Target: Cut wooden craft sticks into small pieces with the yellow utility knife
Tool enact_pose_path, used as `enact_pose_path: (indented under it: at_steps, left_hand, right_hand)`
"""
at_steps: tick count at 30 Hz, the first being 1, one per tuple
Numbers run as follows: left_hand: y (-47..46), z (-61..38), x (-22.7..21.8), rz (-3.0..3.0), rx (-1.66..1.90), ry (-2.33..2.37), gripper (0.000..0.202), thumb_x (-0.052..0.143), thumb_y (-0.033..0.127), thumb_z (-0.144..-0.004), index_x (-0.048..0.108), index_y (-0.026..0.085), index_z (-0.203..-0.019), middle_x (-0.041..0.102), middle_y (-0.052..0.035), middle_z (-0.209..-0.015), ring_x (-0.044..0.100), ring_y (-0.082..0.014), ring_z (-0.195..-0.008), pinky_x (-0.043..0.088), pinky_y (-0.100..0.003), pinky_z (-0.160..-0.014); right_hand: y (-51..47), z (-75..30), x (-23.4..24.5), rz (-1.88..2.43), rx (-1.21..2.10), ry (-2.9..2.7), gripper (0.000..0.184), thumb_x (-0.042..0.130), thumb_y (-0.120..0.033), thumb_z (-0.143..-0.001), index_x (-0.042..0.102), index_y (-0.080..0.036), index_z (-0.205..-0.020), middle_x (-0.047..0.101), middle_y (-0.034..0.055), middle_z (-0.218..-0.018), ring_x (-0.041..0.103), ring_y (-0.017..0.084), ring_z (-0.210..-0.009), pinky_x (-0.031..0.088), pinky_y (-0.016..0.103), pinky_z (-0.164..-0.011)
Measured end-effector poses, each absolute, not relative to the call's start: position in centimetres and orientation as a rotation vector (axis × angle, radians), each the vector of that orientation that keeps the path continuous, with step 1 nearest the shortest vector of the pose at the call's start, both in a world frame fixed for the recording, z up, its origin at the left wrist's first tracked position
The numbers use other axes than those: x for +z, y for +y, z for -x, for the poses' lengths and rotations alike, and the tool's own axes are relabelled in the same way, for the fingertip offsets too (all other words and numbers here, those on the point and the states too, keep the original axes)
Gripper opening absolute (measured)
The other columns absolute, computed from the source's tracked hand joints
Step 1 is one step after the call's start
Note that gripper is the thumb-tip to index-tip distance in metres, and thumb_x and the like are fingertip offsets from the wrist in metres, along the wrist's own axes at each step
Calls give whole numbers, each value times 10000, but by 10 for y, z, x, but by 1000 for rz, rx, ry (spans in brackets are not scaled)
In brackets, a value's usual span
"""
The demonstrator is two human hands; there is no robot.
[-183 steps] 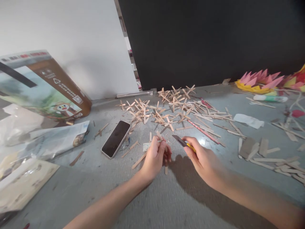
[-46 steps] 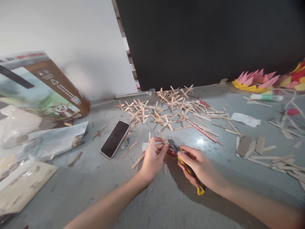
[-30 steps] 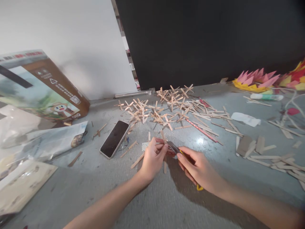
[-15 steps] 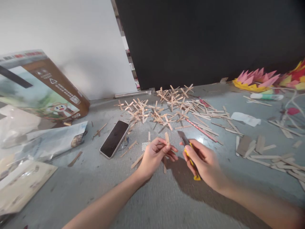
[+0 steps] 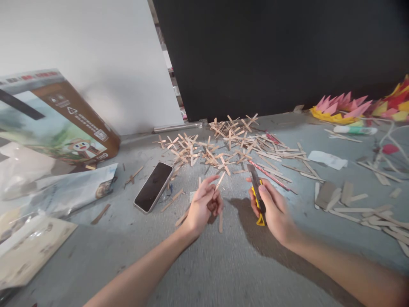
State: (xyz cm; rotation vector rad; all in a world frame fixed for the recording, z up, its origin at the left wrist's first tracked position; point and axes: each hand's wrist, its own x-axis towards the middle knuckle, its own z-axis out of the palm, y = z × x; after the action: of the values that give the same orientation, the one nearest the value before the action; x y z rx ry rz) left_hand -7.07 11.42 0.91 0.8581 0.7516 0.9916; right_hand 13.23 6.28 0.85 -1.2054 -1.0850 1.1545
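Observation:
My left hand (image 5: 203,204) pinches a short wooden stick piece (image 5: 220,180) between thumb and fingers, its tip pointing up and to the right. My right hand (image 5: 274,208) grips a yellow utility knife (image 5: 257,196), with the blade end pointing away from me. The hands are apart, a little above the grey table (image 5: 223,264). A loose stick (image 5: 220,222) lies on the table between them. Behind them is a pile of crossed wooden sticks (image 5: 217,145).
A black phone (image 5: 154,186) lies left of my left hand. A printed cardboard box (image 5: 54,119) and plastic bags (image 5: 57,187) fill the left side. Flat sticks (image 5: 358,204), a white scrap (image 5: 327,159), a glue stick (image 5: 351,129) and pink-yellow paper flowers (image 5: 345,107) lie right.
The knife was against the stick held in my left hand; the hands have since drawn apart. My right hand turned the knife so that its blade end points away.

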Motion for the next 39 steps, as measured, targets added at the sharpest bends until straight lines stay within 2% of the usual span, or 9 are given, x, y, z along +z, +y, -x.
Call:
enact_pose_path:
  at_steps: [6, 9, 15, 20, 24, 26, 30, 34, 39]
  left_hand:
    - [114, 72, 2, -1001, 960, 826, 403, 650, 474, -990, 561, 201, -1273, 446, 89, -647, 401, -70, -478, 233, -210, -463]
    - [113, 73, 0, -1047, 925, 825, 346, 600, 459, -1025, 573, 197, -1249, 460, 82, -635, 426, -72, -487, 271, -208, -483]
    - [112, 71, 1, -1013, 934, 798, 351, 626, 475, -999, 599, 197, -1210, 495, 56, -778, 524, -71, -520, 357, -205, -471]
    - [110, 70, 5, -1054, 954, 817, 419, 634, 483, -1006, 505, 236, -1319, 567, 60, -748, 513, -78, -510, 389, -189, -474]
    - [108, 70, 5, -1077, 973, 838, 451, 626, 482, -1017, 426, 254, -1350, 599, 63, -753, 519, -78, -507, 394, -180, -474]
    - [106, 70, 5, -1098, 966, 849, 432, 624, 492, -1018, 420, 253, -1314, 605, 63, -757, 529, -83, -521, 396, -178, -471]
    - [104, 69, 4, -1171, 922, 898, 358, 564, 557, -1038, 459, 235, -1157, 606, 57, -724, 521, -87, -510, 394, -180, -456]
    - [102, 67, 5, -1235, 860, 963, 403, 501, 605, -1048, 525, 205, -996, 599, 38, -658, 516, -88, -479, 396, -191, -453]
    - [101, 67, 4, -1250, 867, 1002, 424, 506, 616, -1038, 564, 201, -976, 580, 45, -625, 492, -87, -471, 390, -191, -454]
  right_hand:
    - [63, -132, 8, 1190, 1154, -1097, 338, 463, -568, -1095, 596, -260, -1143, 557, -15, -822, 488, 135, -551, 406, 286, -487]
    - [64, -132, 7, 1184, 1160, -1104, 328, 463, -562, -1097, 588, -259, -1104, 563, -14, -824, 493, 132, -552, 412, 288, -493]
    - [64, -133, 6, 1199, 1177, -1102, 340, 473, -585, -1081, 597, -269, -1080, 573, -8, -800, 494, 151, -551, 420, 299, -494]
    - [64, -133, 6, 1199, 1168, -1115, 355, 474, -570, -1087, 595, -253, -1192, 560, -20, -827, 487, 124, -538, 414, 269, -470]
    - [63, -132, 7, 1206, 1152, -1147, 305, 487, -527, -1095, 592, -242, -1129, 559, -23, -836, 495, 107, -551, 421, 249, -482]
    - [62, -132, 7, 1206, 1149, -1164, 294, 507, -502, -1091, 579, -255, -1233, 581, -26, -850, 504, 101, -532, 420, 248, -474]
    - [57, -134, 9, 1176, 1225, -1214, 512, 520, -491, -1089, 410, -324, -1560, 625, -34, -869, 505, 96, -456, 413, 251, -423]
    - [52, -136, 11, 1189, 1310, -1396, 521, 514, -484, -1093, 475, -317, -1585, 668, -5, -899, 535, 93, -482, 428, 244, -438]
    - [51, -136, 10, 1200, 1230, -1567, 537, 487, -458, -1103, 516, -278, -1608, 668, -8, -798, 498, 92, -483, 434, 225, -447]
